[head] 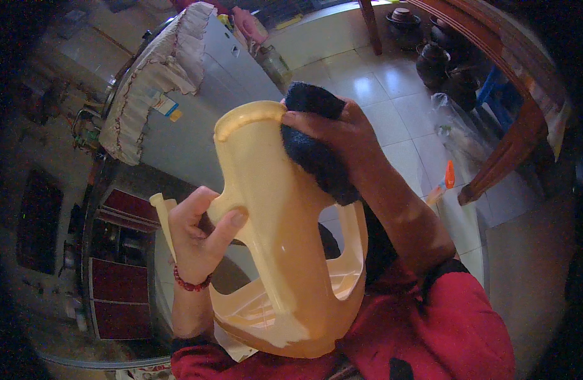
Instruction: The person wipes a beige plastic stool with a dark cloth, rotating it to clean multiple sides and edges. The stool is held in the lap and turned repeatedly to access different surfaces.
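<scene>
A cream-yellow hollow plastic piece, with a rounded rim at one end and large openings in its sides, is held up before me. My left hand, with a red bead bracelet at the wrist, grips a part of its side, thumb on the surface. A thin pale plastic bar shows just left of that hand. My right hand holds a dark cloth against the piece's right side, its thumb near the rim. The piece's lower end is close to my red clothing.
A white cabinet-like appliance with a frilled cloth cover stands at the upper left. Red-brown wooden furniture legs and dark jars are at the right. A clear plastic bag and an orange-tipped object lie near the tiled floor.
</scene>
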